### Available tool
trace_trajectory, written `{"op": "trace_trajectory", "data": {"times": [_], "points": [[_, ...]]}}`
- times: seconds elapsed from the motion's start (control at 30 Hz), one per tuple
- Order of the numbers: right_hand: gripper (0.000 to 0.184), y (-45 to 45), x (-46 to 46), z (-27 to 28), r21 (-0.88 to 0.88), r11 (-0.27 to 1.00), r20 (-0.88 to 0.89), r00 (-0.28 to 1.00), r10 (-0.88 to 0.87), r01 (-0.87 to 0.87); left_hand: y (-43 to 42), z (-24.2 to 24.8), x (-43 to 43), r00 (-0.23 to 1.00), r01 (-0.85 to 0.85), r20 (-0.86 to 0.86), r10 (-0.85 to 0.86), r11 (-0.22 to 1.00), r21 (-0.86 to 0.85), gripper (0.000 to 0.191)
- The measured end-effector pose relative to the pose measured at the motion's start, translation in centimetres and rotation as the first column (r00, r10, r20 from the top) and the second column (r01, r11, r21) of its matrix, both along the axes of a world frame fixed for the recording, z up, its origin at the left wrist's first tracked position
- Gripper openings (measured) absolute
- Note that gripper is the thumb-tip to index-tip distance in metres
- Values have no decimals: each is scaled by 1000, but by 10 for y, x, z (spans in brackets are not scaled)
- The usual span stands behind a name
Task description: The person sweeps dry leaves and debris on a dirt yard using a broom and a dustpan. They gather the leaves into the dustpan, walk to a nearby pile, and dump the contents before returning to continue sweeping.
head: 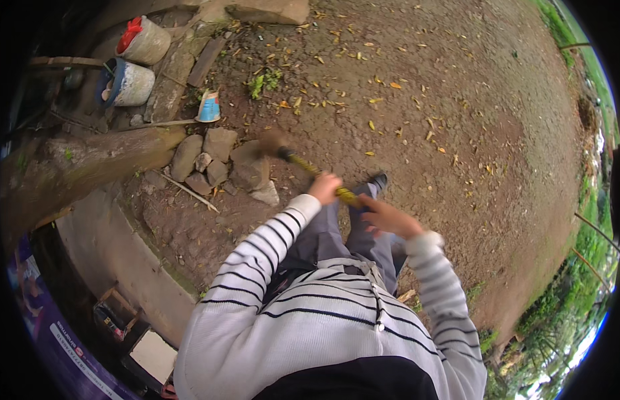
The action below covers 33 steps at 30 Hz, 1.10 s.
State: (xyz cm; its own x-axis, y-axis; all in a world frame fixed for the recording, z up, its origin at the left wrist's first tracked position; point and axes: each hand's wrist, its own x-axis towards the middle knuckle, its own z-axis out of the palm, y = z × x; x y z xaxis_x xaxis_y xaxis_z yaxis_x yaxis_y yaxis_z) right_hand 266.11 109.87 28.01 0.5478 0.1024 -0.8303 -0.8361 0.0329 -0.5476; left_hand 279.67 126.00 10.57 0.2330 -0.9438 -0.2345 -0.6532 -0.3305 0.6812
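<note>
A long-handled tool, likely a sledgehammer, has a yellow and black handle (304,163) that slants up and left from my hands. Its head (273,143) is blurred and lies over or just above a large flat stone (250,169); whether they touch I cannot tell. My left hand (326,188) is closed around the middle of the handle. Nearer my body, my right hand (392,217) is at the handle's end, its fingers partly spread and blurred, so its grip is unclear. Several smaller stones (217,172) lie left of the large one.
A tree trunk (90,160) leans in from the left, near a thin stick (190,191). Beyond stand a blue and white paper cup or small tub (209,106) and two dirty buckets (135,85). A concrete ledge (120,250) runs at lower left. My shoe (379,182) is on the soil.
</note>
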Motion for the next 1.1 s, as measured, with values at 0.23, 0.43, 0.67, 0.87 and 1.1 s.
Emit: {"op": "trace_trajectory", "data": {"times": [0.23,0.43,0.67,0.87,1.1], "points": [[32,39,-57,-63,-273,914,-175,950,259,-300,24,-72,-80,989,122,36,-146,918,378,17],[8,-99,-127,-25,-920,227,-185,865,466,-319,-158,-21,-167,993,-91,-68,95,994,55,27],[39,-182,-135,129,-860,181,-386,841,380,-476,-292,113,-195,967,-182,-213,142,967,-181,12],[43,-188,-139,104,-875,365,-132,883,450,-317,-245,109,-177,965,-220,-182,188,960,-172,14],[25,-167,-177,40,-883,215,-347,887,303,-418,-274,12,-231,981,69,-172,-92,989,-134,15]]}}
